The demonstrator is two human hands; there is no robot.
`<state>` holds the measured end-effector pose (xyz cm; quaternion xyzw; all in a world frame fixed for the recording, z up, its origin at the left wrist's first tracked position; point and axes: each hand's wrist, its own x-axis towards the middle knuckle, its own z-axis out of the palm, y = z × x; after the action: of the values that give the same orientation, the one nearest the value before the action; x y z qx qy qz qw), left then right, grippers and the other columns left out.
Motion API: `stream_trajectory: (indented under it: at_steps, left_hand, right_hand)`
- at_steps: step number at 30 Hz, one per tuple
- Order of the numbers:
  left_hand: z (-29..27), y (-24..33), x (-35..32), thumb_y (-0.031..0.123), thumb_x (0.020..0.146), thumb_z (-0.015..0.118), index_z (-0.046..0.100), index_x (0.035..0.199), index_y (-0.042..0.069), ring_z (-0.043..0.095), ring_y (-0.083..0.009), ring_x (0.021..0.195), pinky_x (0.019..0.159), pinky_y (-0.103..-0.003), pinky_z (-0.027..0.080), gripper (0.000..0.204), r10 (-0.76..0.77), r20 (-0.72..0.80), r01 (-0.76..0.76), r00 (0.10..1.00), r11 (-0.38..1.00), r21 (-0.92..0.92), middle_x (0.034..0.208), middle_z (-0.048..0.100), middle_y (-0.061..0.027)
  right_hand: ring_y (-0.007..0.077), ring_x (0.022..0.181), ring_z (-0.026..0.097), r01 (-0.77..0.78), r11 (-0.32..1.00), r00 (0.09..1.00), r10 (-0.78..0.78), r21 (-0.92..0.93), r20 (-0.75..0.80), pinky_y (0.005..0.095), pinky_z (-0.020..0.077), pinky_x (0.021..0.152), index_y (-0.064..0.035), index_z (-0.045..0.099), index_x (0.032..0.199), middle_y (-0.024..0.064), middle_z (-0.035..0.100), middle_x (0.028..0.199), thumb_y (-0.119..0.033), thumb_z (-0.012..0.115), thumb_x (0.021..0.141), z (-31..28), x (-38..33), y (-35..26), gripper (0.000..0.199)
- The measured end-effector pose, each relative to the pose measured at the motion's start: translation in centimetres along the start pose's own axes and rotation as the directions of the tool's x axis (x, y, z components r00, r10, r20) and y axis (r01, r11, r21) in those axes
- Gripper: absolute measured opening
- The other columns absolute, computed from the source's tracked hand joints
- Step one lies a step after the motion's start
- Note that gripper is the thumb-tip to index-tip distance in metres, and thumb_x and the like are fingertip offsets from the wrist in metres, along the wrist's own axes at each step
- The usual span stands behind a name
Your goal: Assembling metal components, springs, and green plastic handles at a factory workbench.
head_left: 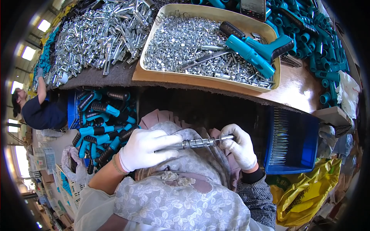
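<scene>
Above my lap I hold a metal rod with a coil spring around it (pixel 198 143), lying nearly level between my hands. My left hand (pixel 148 148), in a white glove, is closed on its left end, the fingers stretched along it. My right hand (pixel 237 144), also gloved in white, pinches the thin right end between thumb and fingers. Beyond them on the bench stands a cream tray (pixel 144 57) full of small metal pieces. A teal gun-shaped housing with a black grip (pixel 258 54) lies across the tray's right side.
Heaped metal tubes (pixel 104 38) cover the bench at left, teal housings (pixel 320 46) at right. Black-and-teal handles (pixel 104 127) fill a crate left below the bench. A blue bin (pixel 293 138) with thin rods and a yellow sack (pixel 308 196) stand right. Another person (pixel 42 107) works far left.
</scene>
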<state>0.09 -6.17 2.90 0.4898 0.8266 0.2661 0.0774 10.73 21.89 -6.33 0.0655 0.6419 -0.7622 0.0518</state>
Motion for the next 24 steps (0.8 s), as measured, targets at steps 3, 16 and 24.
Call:
stream_trajectory:
  at_steps: [3,16,24]
  left_hand:
    - [-0.34,0.18,0.06,0.028,0.077,0.079,0.071,0.114,0.012,0.059,-0.0219,0.056,0.051,-0.032,0.045,0.041,0.041,-0.010,-0.041,0.999,0.998,0.043,0.070,0.055,-0.0044]
    - [-0.37,0.41,0.03,0.019,0.070,0.083,0.071,0.109,0.006,0.061,-0.0243,0.059,0.052,-0.032,0.047,0.043,0.051,-0.017,-0.050,0.999,0.998,0.031,0.074,0.062,-0.0077]
    - [-0.04,0.21,0.16,0.018,0.071,0.084,0.072,0.107,0.004,0.061,-0.0251,0.059,0.052,-0.032,0.046,0.041,0.018,-0.019,-0.019,1.000,1.000,-0.013,0.074,0.062,-0.0090]
  right_hand:
    - [0.0096,0.081,0.053,-0.002,1.000,1.000,0.002,0.007,-0.012,0.0252,0.0461,0.076,-0.0014,0.061,0.100,0.0024,0.060,0.090,-0.017,0.068,0.087,-0.40,-0.41,-0.52,0.021]
    - [0.0113,0.083,0.056,0.051,0.999,0.998,-0.051,-0.019,-0.028,0.0270,0.0470,0.078,-0.0025,0.061,0.099,0.0044,0.062,0.092,-0.018,0.068,0.088,-0.07,-0.40,-0.36,0.020]
    - [0.0112,0.081,0.056,0.050,0.996,0.999,-0.050,-0.068,0.007,0.0265,0.0471,0.076,-0.0025,0.061,0.101,0.0038,0.061,0.090,-0.017,0.067,0.089,0.13,-0.24,-0.65,0.020]
